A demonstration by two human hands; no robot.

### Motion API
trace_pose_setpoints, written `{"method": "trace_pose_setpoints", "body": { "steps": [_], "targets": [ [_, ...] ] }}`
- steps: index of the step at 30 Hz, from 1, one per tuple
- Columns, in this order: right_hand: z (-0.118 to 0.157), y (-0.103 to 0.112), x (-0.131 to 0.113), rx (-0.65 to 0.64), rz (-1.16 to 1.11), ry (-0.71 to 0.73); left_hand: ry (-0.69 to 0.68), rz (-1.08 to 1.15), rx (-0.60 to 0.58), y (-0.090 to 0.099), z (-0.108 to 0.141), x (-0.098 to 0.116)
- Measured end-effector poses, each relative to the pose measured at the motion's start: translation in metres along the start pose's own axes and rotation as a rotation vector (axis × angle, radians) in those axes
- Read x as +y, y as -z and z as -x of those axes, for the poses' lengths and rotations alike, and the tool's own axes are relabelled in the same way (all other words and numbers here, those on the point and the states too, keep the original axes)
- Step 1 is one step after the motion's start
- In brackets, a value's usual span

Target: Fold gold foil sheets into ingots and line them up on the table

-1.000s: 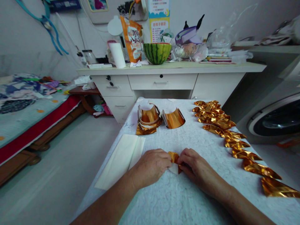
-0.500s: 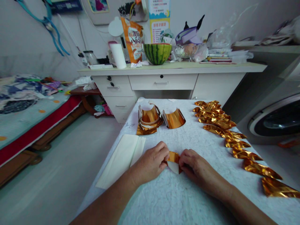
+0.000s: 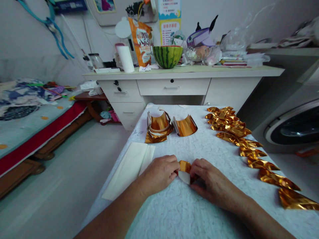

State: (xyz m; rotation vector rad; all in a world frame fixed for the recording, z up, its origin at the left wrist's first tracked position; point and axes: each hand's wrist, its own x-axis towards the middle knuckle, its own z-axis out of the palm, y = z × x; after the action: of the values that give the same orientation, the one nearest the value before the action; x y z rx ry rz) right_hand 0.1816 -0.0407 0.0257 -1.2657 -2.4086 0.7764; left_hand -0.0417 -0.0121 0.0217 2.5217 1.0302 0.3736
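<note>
A small piece of gold foil paper, with its white underside showing below, is held between my hands over the table. My left hand is closed on its left end, fingers pinched together. At the right end my right hand grips the same paper, thumb beneath and fingers bent over it; its fingertips are partly hidden. Beyond the hands lie a curled stack of gold foil sheets and a smaller curved stack. White paper sheets lie beside my left forearm.
Several folded gold foil pieces run in a row along the table's right side. Behind the cloth-covered table stands a white desk bearing a half watermelon. A washing machine is at right, a bed at left.
Both hands stay in nearly the same place on the foil paper. The left fingers have dipped slightly, and the right hand's fingers and thumb have shifted a little at their end.
</note>
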Motion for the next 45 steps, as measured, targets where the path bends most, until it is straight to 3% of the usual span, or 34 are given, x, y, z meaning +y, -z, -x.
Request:
{"method": "trace_pose_setpoints", "body": {
  "steps": [8,17,27,32,45],
  "targets": [
    [0.000,-0.003,-0.002,-0.006,0.178,0.071,-0.064,-0.083,0.007,0.000,0.000,-0.001],
    [-0.002,-0.017,0.007,0.088,0.400,0.138,-0.079,-0.090,0.017,0.000,0.000,0.001],
    [0.001,-0.005,0.009,0.043,0.129,0.020,-0.021,-0.083,-0.004,0.000,0.000,0.006],
    [-0.002,-0.009,0.009,0.054,0.125,0.020,0.019,-0.060,-0.013,0.001,-0.002,0.008],
    [-0.001,-0.012,0.015,0.075,0.102,0.059,-0.075,-0.142,-0.063,-0.008,-0.002,0.005]
  ]
}}
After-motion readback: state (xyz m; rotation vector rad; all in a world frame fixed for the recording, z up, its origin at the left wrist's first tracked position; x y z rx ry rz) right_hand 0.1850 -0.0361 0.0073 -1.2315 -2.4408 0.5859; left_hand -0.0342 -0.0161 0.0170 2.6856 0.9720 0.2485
